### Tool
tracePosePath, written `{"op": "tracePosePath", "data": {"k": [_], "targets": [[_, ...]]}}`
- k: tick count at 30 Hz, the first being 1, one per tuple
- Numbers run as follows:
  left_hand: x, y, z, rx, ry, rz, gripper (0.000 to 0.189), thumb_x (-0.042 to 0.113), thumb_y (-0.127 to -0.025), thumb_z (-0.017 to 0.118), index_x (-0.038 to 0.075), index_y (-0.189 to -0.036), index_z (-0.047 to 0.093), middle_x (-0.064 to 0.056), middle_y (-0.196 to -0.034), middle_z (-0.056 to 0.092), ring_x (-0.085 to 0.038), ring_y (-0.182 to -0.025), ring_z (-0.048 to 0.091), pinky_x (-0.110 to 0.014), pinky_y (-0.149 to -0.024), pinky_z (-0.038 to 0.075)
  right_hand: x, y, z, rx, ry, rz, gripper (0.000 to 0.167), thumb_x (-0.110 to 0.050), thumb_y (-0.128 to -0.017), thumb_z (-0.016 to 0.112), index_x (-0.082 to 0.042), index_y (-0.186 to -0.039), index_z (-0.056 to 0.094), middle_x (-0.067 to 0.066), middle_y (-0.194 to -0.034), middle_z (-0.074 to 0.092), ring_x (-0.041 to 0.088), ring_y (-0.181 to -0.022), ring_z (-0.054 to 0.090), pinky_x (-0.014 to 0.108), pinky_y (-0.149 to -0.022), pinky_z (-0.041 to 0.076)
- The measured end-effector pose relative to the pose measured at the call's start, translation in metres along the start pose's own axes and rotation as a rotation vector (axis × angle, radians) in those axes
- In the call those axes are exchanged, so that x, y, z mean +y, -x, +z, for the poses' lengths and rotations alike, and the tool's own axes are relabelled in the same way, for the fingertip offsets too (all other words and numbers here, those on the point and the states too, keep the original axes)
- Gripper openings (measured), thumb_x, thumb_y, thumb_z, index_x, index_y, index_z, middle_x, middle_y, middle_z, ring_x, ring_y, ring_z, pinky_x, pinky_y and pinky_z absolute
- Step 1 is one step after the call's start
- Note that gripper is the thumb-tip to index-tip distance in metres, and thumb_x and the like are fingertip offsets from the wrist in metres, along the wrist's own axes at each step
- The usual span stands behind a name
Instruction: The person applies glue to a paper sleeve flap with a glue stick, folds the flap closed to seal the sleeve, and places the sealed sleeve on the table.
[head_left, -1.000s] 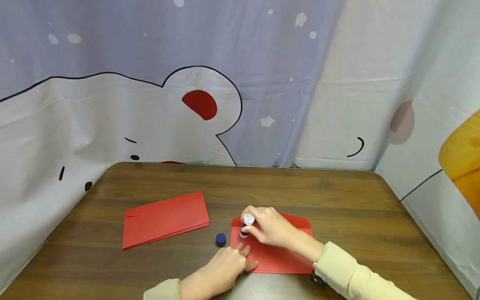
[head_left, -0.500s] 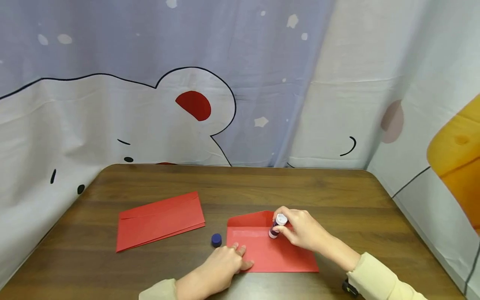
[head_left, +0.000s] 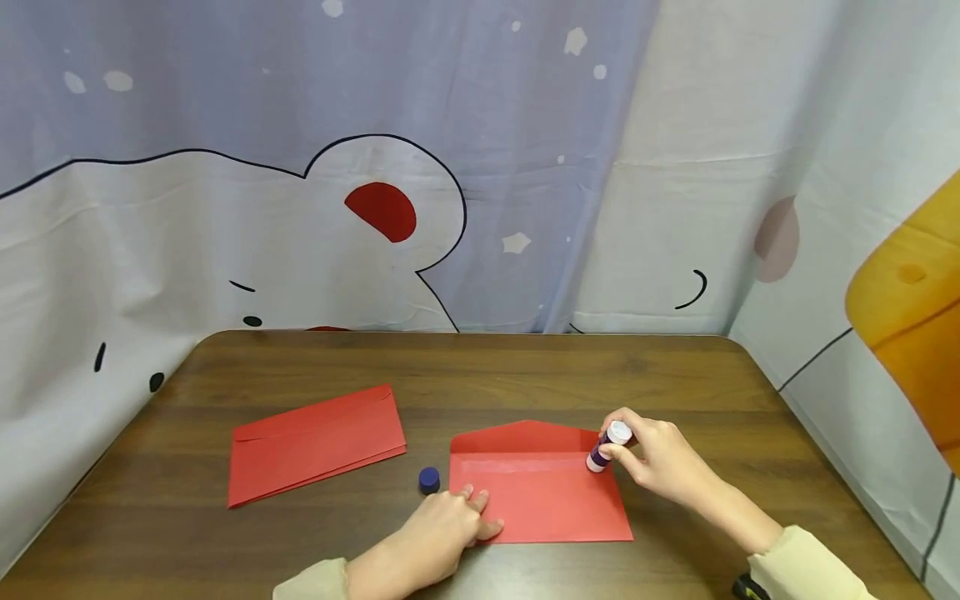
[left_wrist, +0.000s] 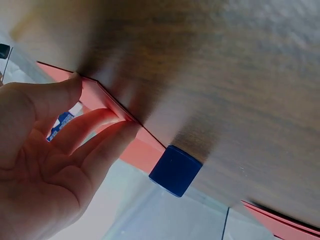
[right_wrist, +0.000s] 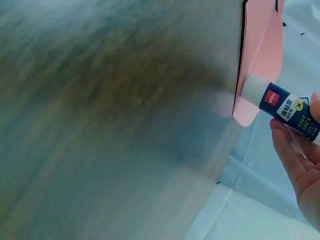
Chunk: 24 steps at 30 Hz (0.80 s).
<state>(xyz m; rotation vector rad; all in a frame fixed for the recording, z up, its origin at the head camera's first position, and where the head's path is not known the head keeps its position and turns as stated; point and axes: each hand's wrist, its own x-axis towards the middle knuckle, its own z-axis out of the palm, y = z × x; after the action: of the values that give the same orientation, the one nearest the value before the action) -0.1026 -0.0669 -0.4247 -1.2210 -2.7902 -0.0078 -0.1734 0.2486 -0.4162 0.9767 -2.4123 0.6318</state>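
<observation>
A red envelope point(head_left: 547, 500) lies on the table with its flap point(head_left: 517, 437) folded open toward the far side. My right hand point(head_left: 663, 458) grips a glue stick point(head_left: 607, 447), tilted, its white end down at the envelope's right side near the flap's fold. In the right wrist view the dark blue label of the glue stick point(right_wrist: 285, 106) shows. My left hand point(head_left: 438, 533) presses its straight fingertips on the envelope's lower left corner. Just beyond those fingers stands a dark blue cap point(head_left: 429, 480), also seen beside the envelope's edge in the left wrist view.
More red envelopes point(head_left: 318, 446) lie stacked, slightly fanned, at the left of the wooden table point(head_left: 480, 375). A printed curtain point(head_left: 525, 167) hangs behind the table's far edge and along its sides.
My right hand has moved the glue stick rightward across the envelope, from its left part to its right side. The left hand stays on the lower left corner. The view has shifted slightly.
</observation>
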Motion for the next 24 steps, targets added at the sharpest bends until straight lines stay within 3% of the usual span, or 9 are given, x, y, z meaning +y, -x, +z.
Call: {"op": "tracePosePath", "data": {"k": [6, 13, 20, 24], "targets": [[-0.001, 0.000, 0.001, 0.015, -0.024, 0.012, 0.039, 0.015, -0.080, 0.070, 0.036, -0.112, 0.071, -0.006, -0.116, 0.070, -0.021, -0.104, 0.068, -0.028, -0.066, 0.055, -0.001, 0.005, -0.006, 0.032, 0.036, 0.056, 0.031, -0.007, -0.071, 0.081, -0.012, -0.092, 0.058, -0.013, -0.072, 0.062, -0.006, -0.053, 0.037, 0.010, -0.052, 0.032], [-0.002, 0.004, 0.003, 0.051, -0.060, 0.030, 0.039, 0.016, -0.077, 0.073, 0.037, -0.110, 0.072, -0.003, -0.112, 0.071, -0.017, -0.094, 0.068, -0.025, -0.060, 0.050, -0.003, 0.005, -0.002, 0.040, 0.027, 0.032, 0.032, -0.007, -0.070, 0.082, -0.013, -0.092, 0.059, -0.014, -0.076, 0.063, -0.008, -0.063, 0.047, 0.011, -0.057, 0.039], [-0.003, 0.003, 0.004, 0.072, -0.085, 0.037, 0.040, 0.017, -0.075, 0.074, 0.038, -0.109, 0.073, 0.000, -0.107, 0.071, -0.013, -0.076, 0.060, -0.023, -0.053, 0.045, -0.009, 0.000, 0.007, 0.047, 0.028, 0.007, 0.033, -0.009, -0.069, 0.083, -0.014, -0.091, 0.059, -0.013, -0.077, 0.063, -0.005, -0.063, 0.048, 0.010, -0.058, 0.038], [-0.003, 0.002, 0.005, 0.078, -0.098, 0.036, 0.039, 0.017, -0.075, 0.074, 0.038, -0.108, 0.073, 0.000, -0.106, 0.072, -0.013, -0.076, 0.061, -0.024, -0.053, 0.046, -0.013, -0.005, 0.013, 0.044, 0.021, 0.006, 0.032, -0.011, -0.070, 0.083, -0.014, -0.091, 0.059, -0.012, -0.077, 0.064, -0.005, -0.066, 0.051, 0.014, -0.060, 0.042]]}}
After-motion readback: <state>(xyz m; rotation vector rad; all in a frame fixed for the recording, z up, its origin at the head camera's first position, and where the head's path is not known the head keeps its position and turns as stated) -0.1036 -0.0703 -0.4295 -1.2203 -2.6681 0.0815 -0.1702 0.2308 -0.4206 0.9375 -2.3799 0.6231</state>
